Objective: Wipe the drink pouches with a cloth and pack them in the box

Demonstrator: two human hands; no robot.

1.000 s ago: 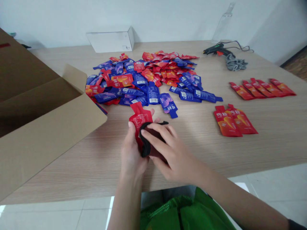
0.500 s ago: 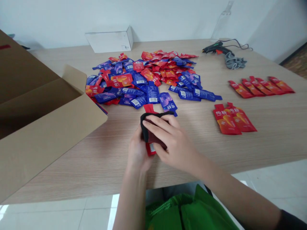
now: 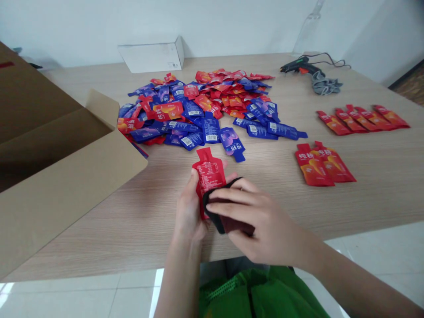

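Observation:
A red spouted pouch, its back with printed text facing up, lies in my left hand, thumb along its left edge. My right hand is closed on a dark cloth, black at the edge and maroon in the middle. The cloth touches the lower part of the pouch and covers some of it. Just beyond my hands a blue pouch lies in front of a heap of red and blue pouches.
Two red pouches overlap on the right, with a row of several more behind. An open cardboard box takes up the left. At the back are a white box, a glue gun and a crumpled grey cloth.
My right hand has slid the dark cloth down the pouch and slightly right, uncovering its upper printed back. My left hand keeps its hold in nearly the same place.

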